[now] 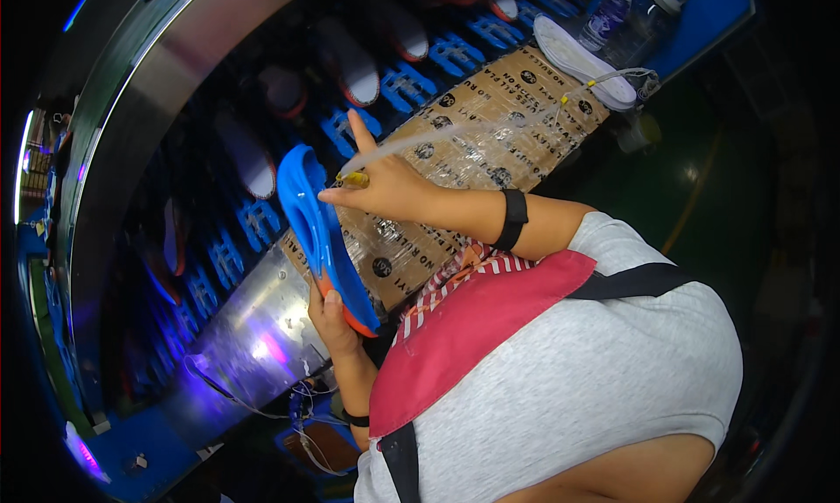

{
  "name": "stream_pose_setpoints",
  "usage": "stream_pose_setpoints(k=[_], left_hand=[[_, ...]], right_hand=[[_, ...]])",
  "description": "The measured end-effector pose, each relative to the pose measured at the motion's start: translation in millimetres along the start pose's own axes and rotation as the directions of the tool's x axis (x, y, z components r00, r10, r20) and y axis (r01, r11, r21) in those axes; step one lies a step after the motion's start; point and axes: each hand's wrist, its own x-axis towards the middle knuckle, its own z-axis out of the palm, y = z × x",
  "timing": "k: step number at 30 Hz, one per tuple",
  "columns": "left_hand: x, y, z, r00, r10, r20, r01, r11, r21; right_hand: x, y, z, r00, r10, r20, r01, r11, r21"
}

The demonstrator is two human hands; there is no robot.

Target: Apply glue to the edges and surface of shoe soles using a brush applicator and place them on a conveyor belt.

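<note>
In my left hand (pixel 333 321) is a blue shoe sole (pixel 312 214) with an orange end (pixel 360 320); my fingers grip it near that end, and it stands tilted on its edge. My right hand (pixel 385 185) is beside the upper part of the sole, its thumb close to or touching the edge. Its index finger points away, while the other fingers curl around a yellow piece (pixel 354 180) at the end of a translucent tube (pixel 455 130). What tip the yellow piece has is hidden.
Under my hands is a board covered in printed brown tape (pixel 490 109). Beyond it, shoes (pixel 350 66) with white soles sit by blue holders (pixel 407 87) along a curved metal rail (pixel 144 52). A white sole (pixel 582 61) and bottles (pixel 652 22) stand at upper right.
</note>
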Motion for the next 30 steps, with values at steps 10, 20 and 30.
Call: stream_pose_setpoints(k=[10,20,30], left_hand=[[7.6,10.5,37.1,0.999,0.045,0.015,-0.048,0.934,0.354],[17.6,20.7,33.6,0.997,0.059,0.055,-0.077,0.897,0.435],[14.4,23.0,32.1,0.999,-0.038,0.037,0.024,0.943,0.331]], right_hand=[[2.4,0.2,12.6,0.731,-0.663,-0.163,0.416,0.622,-0.663],[36.1,0.3,14.3,0.713,-0.670,-0.207,0.345,0.592,-0.728],[69.8,1.0,-1.4,0.609,-0.744,-0.275,0.306,0.540,-0.784]])
